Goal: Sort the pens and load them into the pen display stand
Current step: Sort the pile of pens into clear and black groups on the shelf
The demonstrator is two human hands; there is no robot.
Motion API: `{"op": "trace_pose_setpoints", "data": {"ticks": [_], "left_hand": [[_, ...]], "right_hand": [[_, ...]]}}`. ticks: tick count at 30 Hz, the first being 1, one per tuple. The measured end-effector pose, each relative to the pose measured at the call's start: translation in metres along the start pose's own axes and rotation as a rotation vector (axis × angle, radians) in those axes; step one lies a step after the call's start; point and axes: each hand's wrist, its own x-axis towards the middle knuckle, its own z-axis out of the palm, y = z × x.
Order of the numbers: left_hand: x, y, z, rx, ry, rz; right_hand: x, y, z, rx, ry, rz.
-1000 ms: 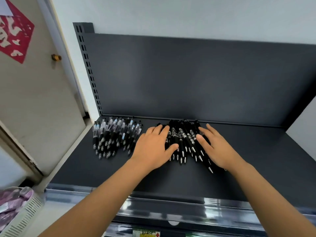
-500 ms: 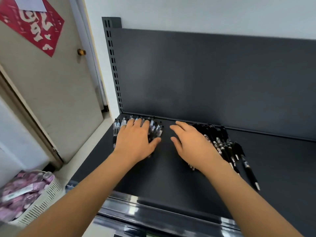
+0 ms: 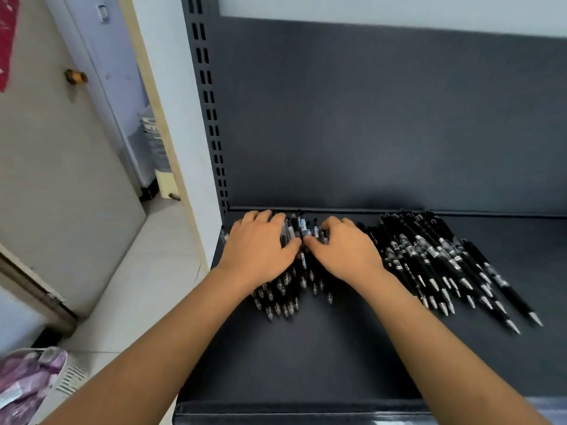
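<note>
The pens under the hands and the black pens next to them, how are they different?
The pens under the hands have see-through barrels; the black pens are solid black with silver tips. The left hand and right hand press on the see-through bunch; nobody touches the black bunch. The see-through bunch sits by the shelf's left end, the black bunch further right. Both lie flat on the dark shelf, tips pointing toward the person.

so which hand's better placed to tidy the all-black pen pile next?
Right hand, probably: it lies directly beside the fanned all-black pen pile. The left hand sits farther off, over the clear-barrelled pens.
</note>
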Motion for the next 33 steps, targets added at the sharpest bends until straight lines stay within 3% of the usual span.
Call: {"op": "trace_pose_setpoints", "data": {"ticks": [4, 12, 23, 33], "left_hand": [[0.006, 0.0, 0.005, -0.1, -0.063, 0.012], [0.002, -0.012, 0.002, -0.173, 0.059, -0.039], [-0.009, -0.025, -0.003, -0.23, 0.099, -0.119], [-0.014, -0.019, 0.006, -0.338, 0.032, -0.133]], "right_hand": [[0.004, -0.004, -0.001, 0.079, -0.029, 0.076], [0.005, -0.002, -0.019, 0.395, -0.179, 0.255], [0.01, 0.0, -0.021, 0.386, -0.186, 0.232], [0.015, -0.004, -0.026, 0.139, -0.22, 0.207]]}}
